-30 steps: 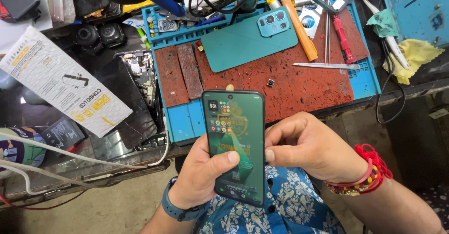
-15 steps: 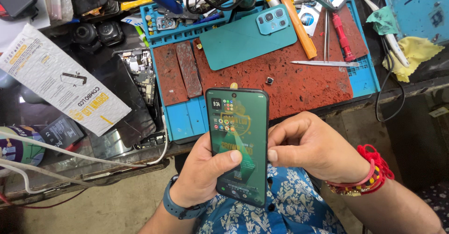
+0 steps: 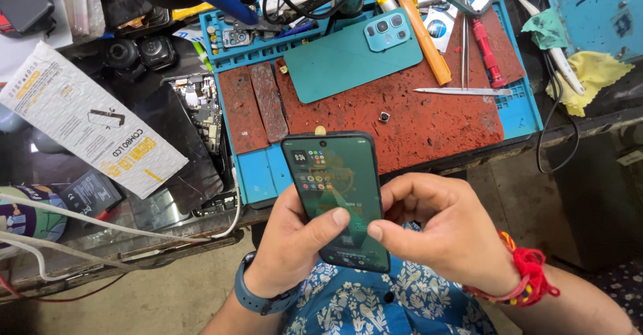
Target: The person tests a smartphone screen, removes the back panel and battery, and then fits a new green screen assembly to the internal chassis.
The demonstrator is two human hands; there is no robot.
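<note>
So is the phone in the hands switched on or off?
On. The smartphone screen is lit, showing rows of app icons over a green wallpaper, with the left hand thumb resting on the glass.

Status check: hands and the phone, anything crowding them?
Left hand grips the lit phone, thumb on the screen. Right hand steadies its right edge, thumb at the screen. Teal back cover lies apart on the mat. Nothing in the way.

left hand (image 3: 291, 241): curled, thumb extended | right hand (image 3: 445, 231): fingers bent, thumb forward

Blue floral shirt (image 3: 375, 305), blue wristband (image 3: 258, 295) on left wrist, red thread bracelet (image 3: 526, 275) on right.
</note>
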